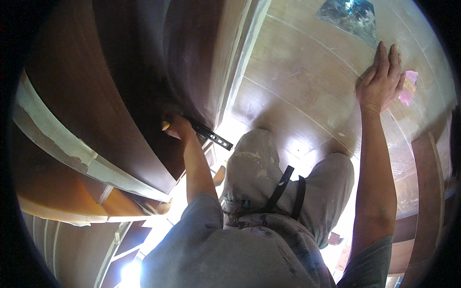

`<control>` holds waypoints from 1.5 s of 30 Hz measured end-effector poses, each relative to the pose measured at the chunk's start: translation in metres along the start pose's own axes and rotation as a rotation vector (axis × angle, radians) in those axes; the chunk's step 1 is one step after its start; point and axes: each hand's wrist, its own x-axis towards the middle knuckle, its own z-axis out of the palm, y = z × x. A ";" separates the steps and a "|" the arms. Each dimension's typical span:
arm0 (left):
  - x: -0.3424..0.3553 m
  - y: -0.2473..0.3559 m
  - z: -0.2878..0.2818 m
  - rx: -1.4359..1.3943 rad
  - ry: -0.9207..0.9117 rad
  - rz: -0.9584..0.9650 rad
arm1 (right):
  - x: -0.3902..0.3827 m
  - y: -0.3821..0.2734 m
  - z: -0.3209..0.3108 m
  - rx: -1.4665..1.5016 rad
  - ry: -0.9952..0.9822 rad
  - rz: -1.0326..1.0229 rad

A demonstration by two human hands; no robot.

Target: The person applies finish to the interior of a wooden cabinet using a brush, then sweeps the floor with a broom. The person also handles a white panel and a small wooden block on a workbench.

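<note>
Perforated black bar (pixel 213 135), gripped in the closed left hand (pixel 178 127), beside the dark curved panel (pixel 139 62). Slants from the fist toward the left knee of the grey trousers (pixel 250 165). At the fist's other side, a small yellow end (pixel 165 126); cannot tell whether part of the bar. Over on the pale panel (pixel 293 72), the open right hand (pixel 382 82), fingers extended, just beside the pink scrap (pixel 411 77) and near the dark shiny sheet (pixel 349 20).
</note>
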 end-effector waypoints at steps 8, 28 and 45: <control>0.008 0.064 0.014 -0.195 -0.069 0.311 | 0.000 -0.003 -0.002 0.004 -0.004 0.001; 0.104 0.160 0.068 -0.194 0.198 0.107 | 0.004 -0.006 -0.012 -0.018 -0.124 0.061; 0.135 0.343 0.222 0.063 0.085 0.355 | 0.006 -0.011 -0.017 -0.037 -0.145 0.046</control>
